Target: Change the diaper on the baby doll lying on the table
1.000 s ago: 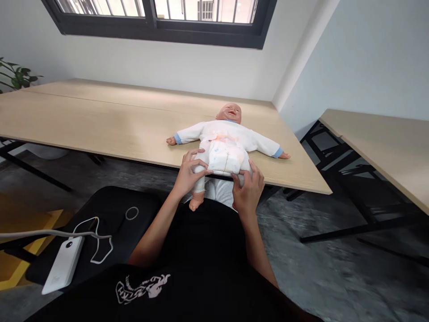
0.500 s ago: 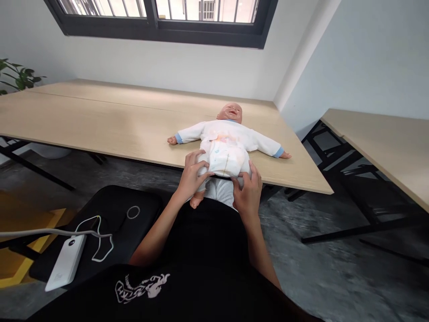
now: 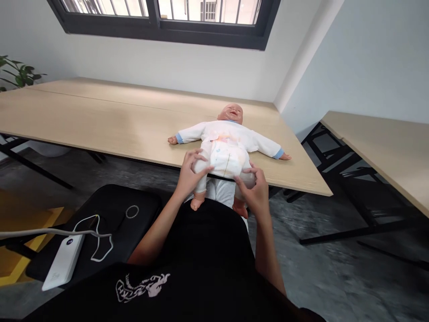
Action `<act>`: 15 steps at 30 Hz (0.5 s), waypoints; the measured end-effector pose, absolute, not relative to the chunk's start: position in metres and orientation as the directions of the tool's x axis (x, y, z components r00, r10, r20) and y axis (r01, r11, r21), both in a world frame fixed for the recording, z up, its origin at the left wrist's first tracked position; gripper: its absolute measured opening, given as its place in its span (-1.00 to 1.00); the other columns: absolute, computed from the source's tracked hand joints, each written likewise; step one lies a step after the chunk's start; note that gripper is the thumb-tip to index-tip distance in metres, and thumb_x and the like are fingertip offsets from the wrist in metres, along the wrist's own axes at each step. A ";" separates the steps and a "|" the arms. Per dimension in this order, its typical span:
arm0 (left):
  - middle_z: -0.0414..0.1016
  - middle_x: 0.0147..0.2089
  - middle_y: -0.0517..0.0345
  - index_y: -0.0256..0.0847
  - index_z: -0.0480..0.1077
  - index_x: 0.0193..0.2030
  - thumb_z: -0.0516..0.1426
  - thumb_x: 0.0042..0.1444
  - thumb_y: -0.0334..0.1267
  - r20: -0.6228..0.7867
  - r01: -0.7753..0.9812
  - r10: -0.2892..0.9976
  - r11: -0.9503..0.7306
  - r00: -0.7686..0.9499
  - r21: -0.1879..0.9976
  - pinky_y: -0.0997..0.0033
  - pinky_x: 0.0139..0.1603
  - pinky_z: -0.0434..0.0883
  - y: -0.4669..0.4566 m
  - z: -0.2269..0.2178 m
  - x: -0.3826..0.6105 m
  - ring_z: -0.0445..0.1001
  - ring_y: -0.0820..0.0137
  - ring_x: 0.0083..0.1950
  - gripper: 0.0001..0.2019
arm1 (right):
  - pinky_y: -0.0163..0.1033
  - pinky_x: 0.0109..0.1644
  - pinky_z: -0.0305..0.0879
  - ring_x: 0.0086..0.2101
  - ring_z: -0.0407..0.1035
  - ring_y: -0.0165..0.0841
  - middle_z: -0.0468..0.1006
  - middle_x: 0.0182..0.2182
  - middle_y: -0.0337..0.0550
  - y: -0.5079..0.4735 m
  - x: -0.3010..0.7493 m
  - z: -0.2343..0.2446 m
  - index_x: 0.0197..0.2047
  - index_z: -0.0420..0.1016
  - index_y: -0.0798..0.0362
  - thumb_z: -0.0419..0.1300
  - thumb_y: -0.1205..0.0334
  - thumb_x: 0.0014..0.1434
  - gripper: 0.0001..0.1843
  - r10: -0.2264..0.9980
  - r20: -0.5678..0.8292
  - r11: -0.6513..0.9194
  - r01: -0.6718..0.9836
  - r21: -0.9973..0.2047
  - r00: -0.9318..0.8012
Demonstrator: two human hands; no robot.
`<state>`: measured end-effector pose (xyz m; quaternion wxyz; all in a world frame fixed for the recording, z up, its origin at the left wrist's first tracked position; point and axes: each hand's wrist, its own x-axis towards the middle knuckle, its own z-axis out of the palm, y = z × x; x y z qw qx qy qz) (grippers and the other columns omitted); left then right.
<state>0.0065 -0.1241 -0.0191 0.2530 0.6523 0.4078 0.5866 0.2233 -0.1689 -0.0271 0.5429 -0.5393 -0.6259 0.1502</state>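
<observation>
A baby doll [image 3: 228,138] in a white top with blue cuffs lies on its back at the near edge of a long wooden table [image 3: 100,125], arms spread, legs hanging over the edge. It wears a white diaper [image 3: 226,161]. My left hand [image 3: 189,174] is closed on the doll's hip and thigh on the left side. My right hand [image 3: 254,190] is wrapped round the doll's other thigh on the right side. The doll's bare feet show just above my lap.
A black stool [image 3: 110,223] at my left carries a white power bank [image 3: 62,266] with a white cable and a small ring. A second wooden table [image 3: 378,147] stands at the right, black frames beneath. A potted plant [image 3: 16,76] is at the far left.
My right hand has slid to the right and lower, from the diaper's bottom edge onto the doll's thigh, and that foot now shows. My left hand has barely moved.
</observation>
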 end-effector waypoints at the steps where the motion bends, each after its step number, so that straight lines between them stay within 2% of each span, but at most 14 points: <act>1: 0.41 0.21 -0.01 -0.15 0.47 -0.08 0.35 0.12 -0.07 0.506 0.125 0.860 -0.496 -0.065 0.860 0.18 0.35 0.32 -0.120 -0.015 0.004 0.34 0.18 0.33 -0.69 | 0.07 0.39 0.22 0.27 0.29 -0.14 0.43 0.19 0.08 -0.168 0.231 -0.021 -0.07 0.35 0.01 0.31 -0.15 0.18 -0.54 0.868 0.466 0.373 0.397 -0.839 0.169; 4: 0.47 0.18 -0.01 -0.14 0.44 0.08 0.33 0.13 -0.01 0.243 -0.213 0.959 -0.271 -0.149 0.939 0.31 0.26 0.39 -0.100 -0.004 0.000 0.38 0.20 0.32 -0.56 | 0.04 0.46 0.15 0.29 0.27 -0.17 0.36 0.27 0.03 -0.156 0.246 -0.007 0.07 0.32 -0.04 0.38 -0.23 0.08 -0.35 0.913 0.343 0.327 0.105 -0.939 0.223; 6: 0.52 0.13 -0.01 -0.18 0.47 0.03 0.32 0.14 0.00 0.054 -0.393 0.987 -0.110 -0.149 0.913 0.38 0.21 0.41 -0.082 0.002 0.002 0.45 0.23 0.26 -0.59 | 0.02 0.47 0.15 0.32 0.24 -0.18 0.31 0.32 -0.01 -0.138 0.250 -0.001 0.13 0.31 -0.07 0.39 -0.28 0.04 -0.26 0.916 0.280 0.301 -0.029 -0.953 0.286; 8: 0.57 0.05 -0.02 -0.23 0.48 -0.02 0.33 0.13 0.00 -0.069 -0.506 0.993 0.010 -0.098 0.863 0.39 0.17 0.45 -0.065 0.006 0.007 0.52 0.25 0.17 -0.60 | -0.01 0.43 0.24 0.30 0.28 -0.18 0.34 0.30 -0.05 -0.118 0.249 0.002 0.13 0.35 -0.08 0.34 -0.32 0.09 -0.30 0.938 0.184 0.240 -0.168 -0.956 0.294; 12: 0.64 -0.11 -0.04 -0.29 0.49 0.05 0.36 0.10 0.01 -0.127 -0.568 0.985 0.171 0.117 0.805 0.27 0.17 0.48 -0.042 0.007 0.016 0.59 0.17 0.07 -0.50 | -0.13 0.34 0.38 0.17 0.43 -0.25 0.56 0.09 -0.09 -0.083 0.240 0.001 -0.02 0.49 -0.01 0.19 -0.23 0.28 -0.53 0.971 -0.047 0.050 -0.393 -0.918 0.233; 15: 0.66 -0.13 -0.05 -0.37 0.46 0.13 0.27 0.21 -0.04 -0.118 -0.594 0.958 0.255 0.260 0.763 0.19 0.23 0.46 -0.033 0.007 0.020 0.61 0.14 0.06 -0.52 | -0.14 0.36 0.34 0.14 0.45 -0.29 0.61 0.00 -0.12 -0.072 0.234 0.000 -0.03 0.52 0.06 0.13 -0.11 0.35 -0.59 0.984 -0.094 -0.017 -0.445 -0.895 0.151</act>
